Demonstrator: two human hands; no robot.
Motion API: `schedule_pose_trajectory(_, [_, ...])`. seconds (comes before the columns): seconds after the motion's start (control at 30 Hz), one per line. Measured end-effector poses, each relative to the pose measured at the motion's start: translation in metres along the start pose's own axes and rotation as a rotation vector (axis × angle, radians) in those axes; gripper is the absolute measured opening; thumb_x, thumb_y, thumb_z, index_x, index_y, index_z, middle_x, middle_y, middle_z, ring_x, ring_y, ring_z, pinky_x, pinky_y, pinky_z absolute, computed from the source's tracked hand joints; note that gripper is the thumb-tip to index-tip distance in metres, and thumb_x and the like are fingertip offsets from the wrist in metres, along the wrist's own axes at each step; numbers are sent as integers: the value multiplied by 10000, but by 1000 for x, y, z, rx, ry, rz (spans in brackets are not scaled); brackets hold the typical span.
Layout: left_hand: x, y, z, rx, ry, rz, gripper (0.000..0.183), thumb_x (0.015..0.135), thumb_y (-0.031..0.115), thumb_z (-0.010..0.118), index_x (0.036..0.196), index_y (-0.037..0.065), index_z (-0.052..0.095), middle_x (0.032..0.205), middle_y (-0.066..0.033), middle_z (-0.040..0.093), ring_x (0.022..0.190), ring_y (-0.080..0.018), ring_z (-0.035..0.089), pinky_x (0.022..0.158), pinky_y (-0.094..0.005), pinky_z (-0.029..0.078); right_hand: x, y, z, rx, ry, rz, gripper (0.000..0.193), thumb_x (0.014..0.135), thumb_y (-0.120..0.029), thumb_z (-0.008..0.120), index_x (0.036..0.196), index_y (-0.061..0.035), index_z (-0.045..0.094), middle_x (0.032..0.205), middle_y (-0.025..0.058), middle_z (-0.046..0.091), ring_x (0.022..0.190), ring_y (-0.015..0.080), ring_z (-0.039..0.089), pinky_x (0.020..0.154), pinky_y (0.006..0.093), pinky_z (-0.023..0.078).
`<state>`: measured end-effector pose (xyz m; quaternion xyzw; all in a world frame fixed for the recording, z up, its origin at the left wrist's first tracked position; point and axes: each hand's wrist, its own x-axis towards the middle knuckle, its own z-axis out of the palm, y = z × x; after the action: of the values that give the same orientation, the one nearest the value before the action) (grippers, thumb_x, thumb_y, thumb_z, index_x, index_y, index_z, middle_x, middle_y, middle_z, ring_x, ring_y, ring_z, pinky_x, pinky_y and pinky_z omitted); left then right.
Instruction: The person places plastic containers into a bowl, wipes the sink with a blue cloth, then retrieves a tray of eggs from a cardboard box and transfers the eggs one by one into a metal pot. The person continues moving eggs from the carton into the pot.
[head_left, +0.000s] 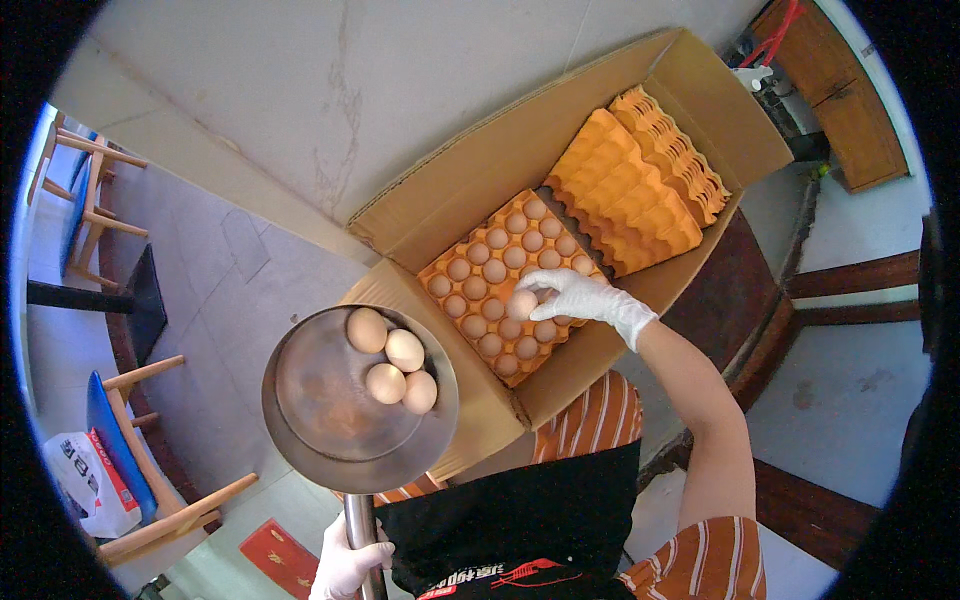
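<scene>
At far left, wooden chairs [122, 452] with blue seats, one bearing a white bag [90, 485], border a strip of grey floor [215, 265], which leaves room on that side of the frying pan [308, 365]. The pan is held with its round rim in full view; four eggs [386, 383] cluster at its upper right, with bare metal to their left and below. Its handle [363, 525] runs down to the gloved left hand [343, 565], whose fingers are wrapped around it. The pan's right rim overlaps a carton flap [470, 440] in view; whether they touch cannot be told. The open-topped cardboard carton [445, 185] extends to the upper right, its long rear edge close to a pale wall [240, 110]. In its nearer left part lies an orange tray [440, 268] filled with rows of eggs. Over the tray's right portion, the gloved right hand [582, 296] pinches a single egg [521, 305] between thumb and fingers, the forearm crossing the carton's near edge. Beyond the hand, egg-free orange trays [615, 190] lean toward the carton's right end, narrowing the space there. At far right stands a wooden cabinet [852, 115].
</scene>
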<state>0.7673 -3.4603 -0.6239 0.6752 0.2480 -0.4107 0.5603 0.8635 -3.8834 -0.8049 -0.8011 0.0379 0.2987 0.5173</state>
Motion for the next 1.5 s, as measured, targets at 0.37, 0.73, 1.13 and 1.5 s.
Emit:
schedule_pose_trajectory(0.37, [-4,0,1,24,0,-2,412,730,54,633,1129,32,532,722,21,510,599,-85,502,538,-221,424,-16,-24,3,105,49,-125,443,839,-170,681,1250,-67,551,1180,92,607,1106,184,550,970,308,424])
schedule_pose_trajectory(0.73, [7,-11,-11,97,39,-122,356,666,63,734,940,15,511,716,-56,556,582,-147,579,562,-288,488,-41,-102,36,101,38,-448,445,778,-135,709,1200,-88,573,1128,67,603,1065,208,554,934,346,440])
schedule_pose_trajectory(1.13, [7,-13,-10,154,40,-60,344,687,51,707,976,10,525,726,-40,547,584,-141,577,551,-277,489,-31,-127,130,-547,290,-741,362,686,-282,756,1004,-143,655,1319,135,431,1235,340,392,980,531,342])
schedule_pose_trajectory(1.5, [4,-13,-12,131,6,-85,335,709,68,717,964,16,506,723,-50,560,586,-140,582,571,-283,491,-45,-132,109,382,102,-468,325,785,-189,727,1055,-29,644,1270,119,537,1251,250,454,1074,366,318])
